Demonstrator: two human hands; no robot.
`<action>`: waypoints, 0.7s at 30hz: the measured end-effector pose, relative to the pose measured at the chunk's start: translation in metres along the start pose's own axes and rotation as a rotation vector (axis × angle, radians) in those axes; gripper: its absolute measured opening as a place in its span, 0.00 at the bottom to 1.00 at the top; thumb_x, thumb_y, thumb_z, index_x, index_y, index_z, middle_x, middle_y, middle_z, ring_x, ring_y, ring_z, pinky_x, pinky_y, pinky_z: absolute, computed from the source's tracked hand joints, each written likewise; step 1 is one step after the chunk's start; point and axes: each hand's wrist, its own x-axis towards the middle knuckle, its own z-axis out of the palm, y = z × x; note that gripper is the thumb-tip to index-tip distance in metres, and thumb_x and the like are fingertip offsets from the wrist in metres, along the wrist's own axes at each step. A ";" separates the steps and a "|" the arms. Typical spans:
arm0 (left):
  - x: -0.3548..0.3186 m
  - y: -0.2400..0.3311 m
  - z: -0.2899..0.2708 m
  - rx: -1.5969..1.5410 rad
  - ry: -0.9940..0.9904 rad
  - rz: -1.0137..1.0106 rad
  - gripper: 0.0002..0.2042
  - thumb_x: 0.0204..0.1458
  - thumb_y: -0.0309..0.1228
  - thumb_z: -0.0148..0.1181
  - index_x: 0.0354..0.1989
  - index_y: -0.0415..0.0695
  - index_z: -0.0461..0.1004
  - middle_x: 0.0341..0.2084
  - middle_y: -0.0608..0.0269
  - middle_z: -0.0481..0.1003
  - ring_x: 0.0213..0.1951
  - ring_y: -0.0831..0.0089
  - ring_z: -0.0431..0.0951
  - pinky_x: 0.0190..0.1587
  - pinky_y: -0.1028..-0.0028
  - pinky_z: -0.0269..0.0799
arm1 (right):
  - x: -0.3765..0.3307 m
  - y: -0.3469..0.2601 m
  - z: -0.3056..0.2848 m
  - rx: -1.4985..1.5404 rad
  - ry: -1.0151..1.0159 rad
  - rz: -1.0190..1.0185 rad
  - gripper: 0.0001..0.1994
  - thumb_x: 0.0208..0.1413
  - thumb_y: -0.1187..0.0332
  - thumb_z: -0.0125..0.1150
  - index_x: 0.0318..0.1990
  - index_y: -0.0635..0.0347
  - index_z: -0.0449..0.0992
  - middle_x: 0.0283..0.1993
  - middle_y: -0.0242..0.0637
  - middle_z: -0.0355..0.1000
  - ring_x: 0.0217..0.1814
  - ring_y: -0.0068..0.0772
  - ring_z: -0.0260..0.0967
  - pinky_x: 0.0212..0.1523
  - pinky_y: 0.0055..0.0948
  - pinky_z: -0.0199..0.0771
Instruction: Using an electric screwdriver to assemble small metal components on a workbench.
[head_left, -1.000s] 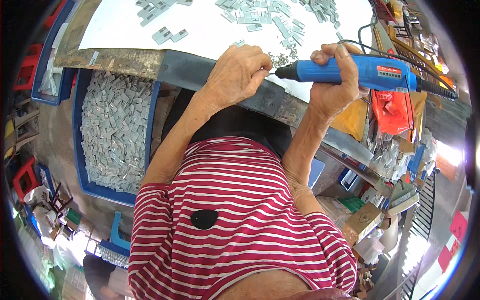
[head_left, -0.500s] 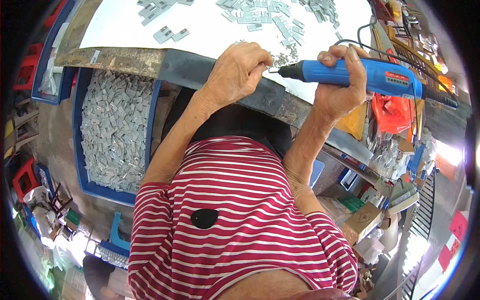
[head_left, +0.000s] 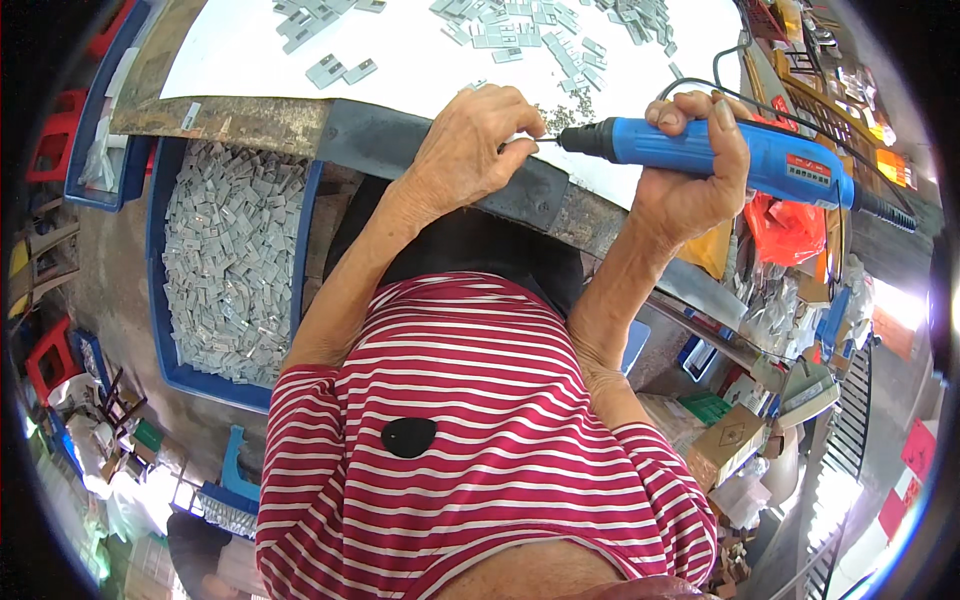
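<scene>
My right hand (head_left: 700, 165) is wrapped round a blue electric screwdriver (head_left: 665, 146), held level with its black nose pointing left. The screwdriver's thin bit reaches the fingertips of my left hand (head_left: 478, 140). Those fingers are pinched together over the table's near edge; whatever they hold is hidden behind them. Just beyond the bit, a scatter of tiny screws (head_left: 572, 108) lies on the white sheet (head_left: 420, 75). Farther back are many small grey plastic pieces (head_left: 510, 30), some in rows, and a few more grey pieces (head_left: 327, 71) lie to the left.
A blue crate (head_left: 158, 300) full of grey pieces stands below the table on the left. The screwdriver's black cable (head_left: 718, 70) loops over the table's right side. A red plastic bag (head_left: 785, 230) and cardboard boxes (head_left: 730, 440) are at the right.
My right hand and the screwdriver have shifted slightly to the right and down. The bit now meets my left fingertips, which have barely moved.
</scene>
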 end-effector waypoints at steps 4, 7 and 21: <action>0.000 -0.001 0.001 -0.009 0.003 0.000 0.06 0.41 0.24 0.59 0.29 0.40 0.72 0.26 0.61 0.72 0.28 0.67 0.70 0.35 0.70 0.65 | 0.000 -0.001 0.002 0.003 0.012 -0.006 0.10 0.47 0.71 0.55 0.37 0.58 0.64 0.27 0.43 0.71 0.24 0.30 0.62 0.32 0.33 0.61; -0.001 -0.002 0.001 -0.010 0.012 -0.004 0.05 0.42 0.24 0.59 0.28 0.40 0.73 0.26 0.61 0.72 0.28 0.69 0.70 0.33 0.72 0.65 | -0.002 -0.003 0.005 0.078 0.006 0.012 0.09 0.47 0.71 0.54 0.37 0.59 0.65 0.27 0.43 0.71 0.24 0.30 0.62 0.33 0.34 0.61; -0.004 0.015 -0.009 -1.006 0.183 -0.450 0.07 0.49 0.28 0.59 0.34 0.38 0.75 0.25 0.66 0.75 0.25 0.84 0.69 0.29 0.87 0.63 | -0.004 -0.033 0.011 0.241 -0.086 -0.110 0.12 0.48 0.72 0.51 0.41 0.66 0.65 0.27 0.48 0.71 0.23 0.34 0.64 0.29 0.36 0.63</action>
